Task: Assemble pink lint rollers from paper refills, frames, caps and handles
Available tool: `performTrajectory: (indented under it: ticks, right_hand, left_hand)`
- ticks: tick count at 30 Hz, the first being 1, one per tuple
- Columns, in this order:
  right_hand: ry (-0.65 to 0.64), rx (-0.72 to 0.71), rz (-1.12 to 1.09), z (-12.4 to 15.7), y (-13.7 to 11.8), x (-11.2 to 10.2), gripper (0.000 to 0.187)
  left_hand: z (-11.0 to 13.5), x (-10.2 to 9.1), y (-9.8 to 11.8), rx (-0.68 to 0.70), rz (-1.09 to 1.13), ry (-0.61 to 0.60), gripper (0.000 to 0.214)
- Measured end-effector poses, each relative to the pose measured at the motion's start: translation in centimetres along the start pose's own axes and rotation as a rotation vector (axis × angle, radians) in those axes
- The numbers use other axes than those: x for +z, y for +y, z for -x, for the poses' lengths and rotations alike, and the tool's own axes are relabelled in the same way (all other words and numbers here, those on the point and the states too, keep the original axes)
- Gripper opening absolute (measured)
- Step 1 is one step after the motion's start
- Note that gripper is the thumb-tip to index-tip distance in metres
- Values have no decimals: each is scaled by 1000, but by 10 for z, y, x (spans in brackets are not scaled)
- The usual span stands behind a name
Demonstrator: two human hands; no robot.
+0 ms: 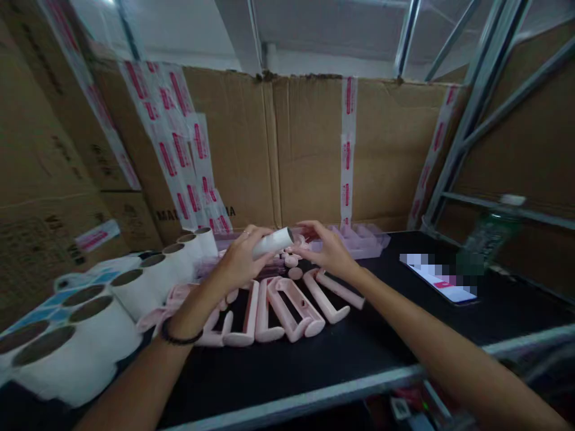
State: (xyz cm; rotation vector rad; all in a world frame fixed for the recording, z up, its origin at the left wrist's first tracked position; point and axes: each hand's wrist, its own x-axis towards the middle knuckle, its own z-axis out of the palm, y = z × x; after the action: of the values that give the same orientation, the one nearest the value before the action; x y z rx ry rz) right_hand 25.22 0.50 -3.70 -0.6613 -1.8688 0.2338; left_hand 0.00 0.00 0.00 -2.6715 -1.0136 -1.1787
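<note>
Held roll (271, 242): white, smooth, matt, paper-like; rolls (141, 296) at left alike. Holders (282, 308): smooth pink plastic, faint sheen. Tray (371, 242), far: translucent plastic, glossy. Far cardboard (309, 149): matt; its tape (348, 152), glossy plastic. Table (381, 335): matt black. Near rail (309, 399): metal.

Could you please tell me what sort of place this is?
Probably a small workshop or storeroom. The grey metal rack post, the brown cardboard wall with red-and-white tape, and the pale pink, plastic-looking bracket-shaped parts laid on a black work surface suggest it.
</note>
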Motion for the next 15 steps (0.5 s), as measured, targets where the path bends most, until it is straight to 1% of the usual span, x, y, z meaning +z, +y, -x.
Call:
performTrajectory:
  ticks: [7,11,15]
  right_hand:
    - [24,29,-126,-2,4,2,50]
    - [46,18,-164,-3,2,0,38]
    - [85,12,-222,-4,0,-2,37]
  left_hand:
    - [0,3,3,24,2,-51,37]
    - [0,-1,2,14,-18,-47,38]
    - [0,-3,1,15,-40,-37,39]
